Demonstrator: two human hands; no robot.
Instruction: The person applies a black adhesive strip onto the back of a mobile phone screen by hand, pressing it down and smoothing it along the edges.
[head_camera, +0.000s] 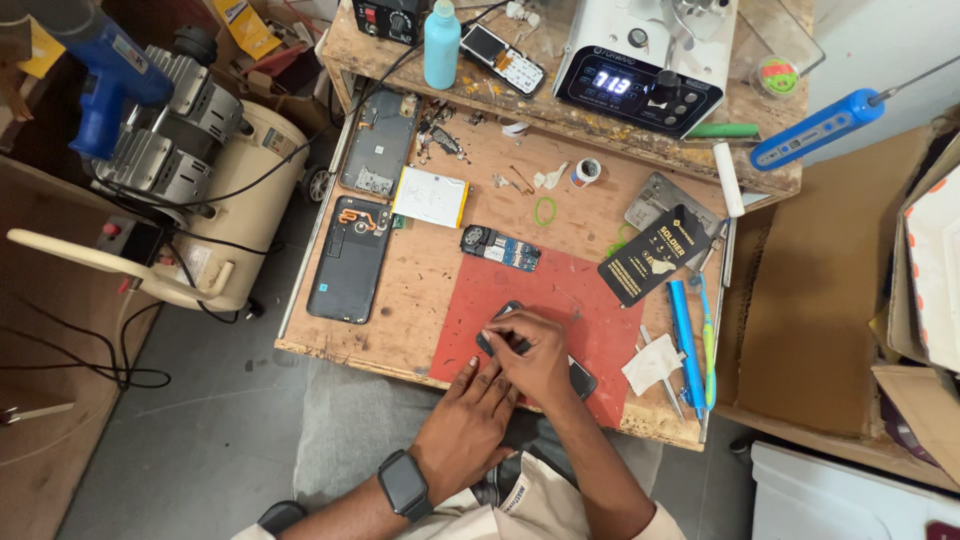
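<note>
While both hands' fingers (505, 335) press it, the phone (583, 379) lies diagonally, upper-left to lower-right.

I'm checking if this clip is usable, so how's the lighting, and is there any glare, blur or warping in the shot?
Head view: even, soft light with faint shadows; the white machine's lit display glows brightly; both hands, left hand and right hand, over the dark flat phone on the red mat look sharp; the wide lens bends the wooden bench edge.

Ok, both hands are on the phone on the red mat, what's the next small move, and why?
Probably press on with the right hand while the left hand steadies the phone: both hands cover it and it lies flat on the red mat.
</note>
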